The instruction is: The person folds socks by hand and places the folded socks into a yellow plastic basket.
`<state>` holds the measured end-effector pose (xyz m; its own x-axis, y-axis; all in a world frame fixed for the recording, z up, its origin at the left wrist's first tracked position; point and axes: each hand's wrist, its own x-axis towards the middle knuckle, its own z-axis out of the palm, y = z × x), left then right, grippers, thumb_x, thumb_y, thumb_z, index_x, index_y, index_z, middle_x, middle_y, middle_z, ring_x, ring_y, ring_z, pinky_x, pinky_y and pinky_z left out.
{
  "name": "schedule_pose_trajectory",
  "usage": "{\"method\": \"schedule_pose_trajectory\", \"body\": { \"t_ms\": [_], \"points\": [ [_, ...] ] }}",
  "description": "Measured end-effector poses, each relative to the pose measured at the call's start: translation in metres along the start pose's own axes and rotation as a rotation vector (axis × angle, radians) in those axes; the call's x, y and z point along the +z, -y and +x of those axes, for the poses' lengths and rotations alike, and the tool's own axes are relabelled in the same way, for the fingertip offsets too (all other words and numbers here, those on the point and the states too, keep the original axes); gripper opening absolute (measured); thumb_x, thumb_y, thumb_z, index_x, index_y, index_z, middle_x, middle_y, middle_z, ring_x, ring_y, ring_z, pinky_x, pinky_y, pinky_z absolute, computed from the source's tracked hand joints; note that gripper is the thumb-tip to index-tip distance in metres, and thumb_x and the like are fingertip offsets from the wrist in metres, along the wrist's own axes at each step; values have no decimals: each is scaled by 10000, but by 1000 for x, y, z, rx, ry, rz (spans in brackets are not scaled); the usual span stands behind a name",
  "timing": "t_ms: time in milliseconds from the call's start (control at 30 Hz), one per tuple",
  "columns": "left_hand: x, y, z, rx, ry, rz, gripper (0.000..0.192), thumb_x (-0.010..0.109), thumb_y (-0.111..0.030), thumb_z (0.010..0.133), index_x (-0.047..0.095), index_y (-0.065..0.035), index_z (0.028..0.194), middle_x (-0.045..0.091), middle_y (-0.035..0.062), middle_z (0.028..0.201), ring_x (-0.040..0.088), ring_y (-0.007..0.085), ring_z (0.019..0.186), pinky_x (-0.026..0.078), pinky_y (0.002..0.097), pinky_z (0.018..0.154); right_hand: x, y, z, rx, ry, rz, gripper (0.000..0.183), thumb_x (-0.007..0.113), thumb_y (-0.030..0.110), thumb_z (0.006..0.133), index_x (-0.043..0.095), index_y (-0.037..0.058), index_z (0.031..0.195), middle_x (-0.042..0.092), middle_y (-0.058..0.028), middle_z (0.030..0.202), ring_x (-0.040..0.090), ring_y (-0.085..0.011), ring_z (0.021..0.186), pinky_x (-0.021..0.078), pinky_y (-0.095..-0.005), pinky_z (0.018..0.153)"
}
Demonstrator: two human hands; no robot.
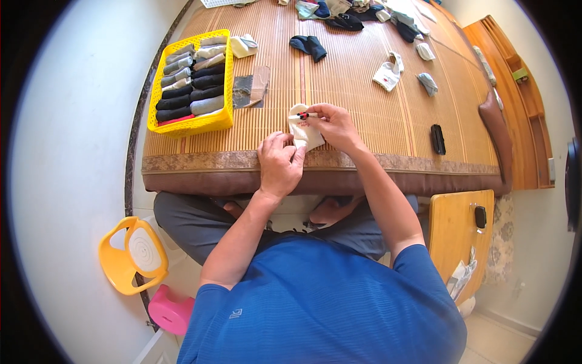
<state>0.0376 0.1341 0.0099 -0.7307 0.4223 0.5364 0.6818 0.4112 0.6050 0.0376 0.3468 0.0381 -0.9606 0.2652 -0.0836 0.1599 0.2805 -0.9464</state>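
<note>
A white sock [305,136] with red lettering lies near the front edge of the mat-covered bed, partly folded over. Thumb and fingertips of my right hand [336,126] pinch its upper part, beside a small red-and-black patch. My left hand [279,159] holds the sock's lower left side between thumb and fingers. To the left, a yellow plastic basket [229,91] carries rows of rolled socks [207,82] in grey, white and black. A dark pair of socks [309,48] rests farther back, and a white pair [388,75] lies to the right.
A heap of loose socks [350,18] spreads along the back. Flattened cardboard [259,86] lies beside the basket, and a black case [438,139] at right. A wooden side table [454,227] stands right; a yellow child's chair [111,268] and pink stool [170,311] stand left.
</note>
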Motion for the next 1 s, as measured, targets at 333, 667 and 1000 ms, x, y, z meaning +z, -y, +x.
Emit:
{"method": "schedule_pose_trajectory", "body": {
  "t_ms": [333, 667, 1000],
  "points": [
    [1, 4, 1, -78, -30, 53, 234, 885, -203, 887, 728, -70, 775, 727, 111, 1200, 629, 341, 1247, 448, 501, 1067, 11, 3, 0, -49, -171, -284, 270, 857, 163, 956, 762, -14, 1137, 819, -151, 960, 799, -246, 875, 627, -385, 795],
    [-15, -1, 17, 183, -17, 160, 333, 811, -142, 952, 782, -58, 1273, 738, 119, 1340, 629, 334, 1337, 438, 506, 1157, 22, 10, -11, -185, -351, -453, 231, 851, 137, 941, 763, 20, 1120, 803, -157, 1012, 765, -330, 1009, 615, -440, 894],
    [-11, 21, 22, 229, 237, 164, 425, 760, -180, 999, 725, -61, 1406, 687, 130, 1505, 576, 358, 1447, 398, 537, 1235, 6, -9, -34, -660, -179, -619, 274, 815, 89, 896, 810, 79, 1170, 795, -93, 1235, 695, -335, 1201, 559, -462, 1068]
  ]
}}
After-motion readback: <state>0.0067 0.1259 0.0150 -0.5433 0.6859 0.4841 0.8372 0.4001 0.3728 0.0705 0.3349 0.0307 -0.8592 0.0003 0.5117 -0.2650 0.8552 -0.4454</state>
